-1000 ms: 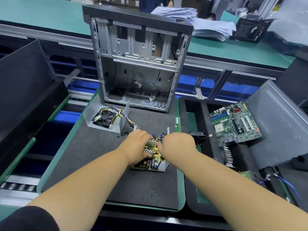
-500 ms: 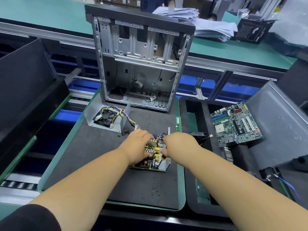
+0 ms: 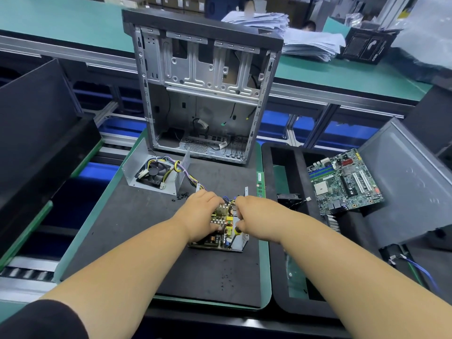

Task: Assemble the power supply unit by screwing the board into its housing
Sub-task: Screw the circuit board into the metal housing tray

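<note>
The power supply board [image 3: 221, 232], with yellow parts and a silver heatsink, lies in its shallow metal housing tray [image 3: 241, 243] on the black mat. My left hand [image 3: 201, 214] rests on the board's left side, its fingers curled over the components. My right hand [image 3: 254, 216] grips a screwdriver [image 3: 231, 241], whose dark shaft points down at the tray's near right corner. The housing's other half [image 3: 137, 177], a grey cover holding a black fan and a wire bundle, sits to the far left. Several small black screws [image 3: 181, 196] lie beside it.
An open computer case [image 3: 203, 94] stands upright behind the mat. A green memory stick [image 3: 260, 182] lies at the mat's right edge. A motherboard [image 3: 342, 182] leans in the black tray [image 3: 269, 241] on the right, and dark panels stand at both sides.
My right hand has shifted slightly towards me over the board's right side, and the screwdriver shaft now shows below it. My left hand has stayed on the board.
</note>
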{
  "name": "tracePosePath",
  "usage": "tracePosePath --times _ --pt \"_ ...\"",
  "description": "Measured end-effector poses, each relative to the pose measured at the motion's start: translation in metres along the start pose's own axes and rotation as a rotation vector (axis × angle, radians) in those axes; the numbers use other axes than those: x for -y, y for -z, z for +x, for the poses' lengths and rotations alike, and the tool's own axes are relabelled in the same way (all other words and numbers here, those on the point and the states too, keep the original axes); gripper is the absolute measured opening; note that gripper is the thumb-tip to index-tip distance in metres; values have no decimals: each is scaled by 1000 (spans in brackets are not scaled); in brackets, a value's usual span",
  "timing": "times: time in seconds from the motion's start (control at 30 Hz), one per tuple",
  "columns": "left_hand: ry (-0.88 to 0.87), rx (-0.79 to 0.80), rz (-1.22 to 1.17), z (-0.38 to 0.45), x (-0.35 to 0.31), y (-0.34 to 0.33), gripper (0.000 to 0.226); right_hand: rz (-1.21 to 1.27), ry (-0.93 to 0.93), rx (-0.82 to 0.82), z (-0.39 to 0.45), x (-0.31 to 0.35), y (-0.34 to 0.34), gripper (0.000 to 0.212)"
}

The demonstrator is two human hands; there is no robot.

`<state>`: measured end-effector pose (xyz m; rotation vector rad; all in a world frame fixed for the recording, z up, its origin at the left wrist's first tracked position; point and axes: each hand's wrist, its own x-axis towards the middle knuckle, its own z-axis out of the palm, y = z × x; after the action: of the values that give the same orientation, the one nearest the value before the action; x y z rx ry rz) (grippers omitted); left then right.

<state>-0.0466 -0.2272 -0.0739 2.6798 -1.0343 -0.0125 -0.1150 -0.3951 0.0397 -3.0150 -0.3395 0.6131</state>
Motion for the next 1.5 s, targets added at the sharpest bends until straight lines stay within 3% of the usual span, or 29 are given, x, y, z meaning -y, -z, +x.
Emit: tracePosePath --times 0.2,0.37,0.47,0.57,0.7,0.93,1.1,1.17,1.37,1.5 --pt "-4 1 6 0 1 0 71 -198 -56 -160 11 4 -11 26" --pt "-10 -11 -7 -1 1 0 70 -248 -182 -303 12 9 -27 44" --pt "-8 -10 -6 -1 1 0 70 -135 -173 -272 11 7 -23 35" --pt "-5 -16 -12 -1 1 -1 71 37 -41 -143 3 3 -11 21" --pt "-4 -2 0 -1 1 0 71 -52 37 -121 -1 1 -4 17" --pt "-7 -8 7 -1 0 0 70 -225 -53 -104 9 6 -14 24" --pt "-3 -6 4 -1 0 0 71 -307 -164 -226 7 6 -22 36" --pt "-3 -11 -4 -1 0 1 71 -286 -146 -215 5 8 -23 39" --pt "-7 -8 3 -1 0 0 71 -25 -69 -94 -5 7 -9 16" --pt "-6 -4 2 -1 0 1 71 -129 -102 -127 0 8 -8 27"
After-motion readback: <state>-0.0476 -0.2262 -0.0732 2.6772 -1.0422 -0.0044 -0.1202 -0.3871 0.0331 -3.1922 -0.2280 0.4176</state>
